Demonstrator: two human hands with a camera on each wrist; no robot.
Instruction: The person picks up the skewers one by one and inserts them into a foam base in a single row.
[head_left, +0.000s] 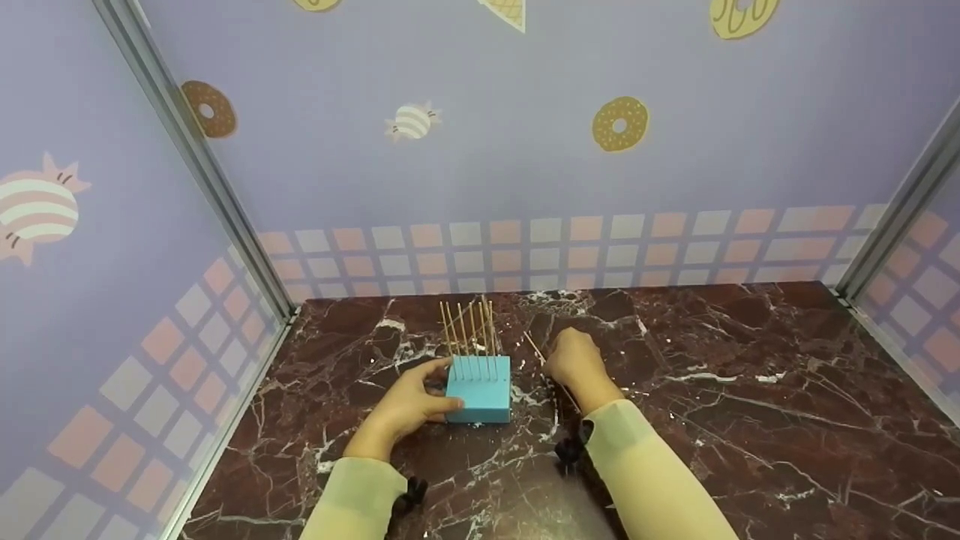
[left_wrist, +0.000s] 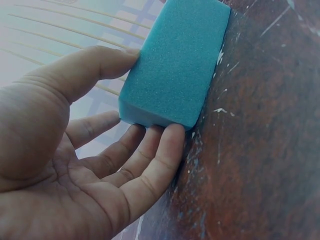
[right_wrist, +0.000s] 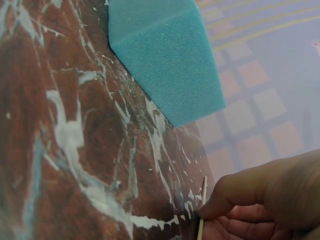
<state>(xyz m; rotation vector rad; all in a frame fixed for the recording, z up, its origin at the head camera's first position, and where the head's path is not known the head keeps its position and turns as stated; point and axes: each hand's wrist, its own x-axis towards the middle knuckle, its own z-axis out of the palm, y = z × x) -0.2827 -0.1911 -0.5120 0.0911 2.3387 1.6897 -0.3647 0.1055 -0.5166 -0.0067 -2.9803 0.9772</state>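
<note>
A light-blue foam block (head_left: 486, 397) sits on the table, with a row of several thin wooden skewers (head_left: 493, 330) standing up from its top toward the back. From the left side my left hand (head_left: 409, 401) steadies the block. In the left wrist view its thumb (left_wrist: 107, 62) presses one edge while the fingertips touch the end face. To the right of the block, apart from it, my right hand (head_left: 577, 364) pinches a loose skewer (head_left: 534, 348). The pointed tip of that skewer (right_wrist: 204, 186) shows beyond the thumb in the right wrist view; fingers partly hide the rest.
Dark red marbled tabletop (head_left: 750, 420) with white veins spreads around both hands. A purple patterned wall (head_left: 510, 172) closes off the back, and another panel (head_left: 90, 315) rises at the left. Metal posts (head_left: 202, 157) mark the corners.
</note>
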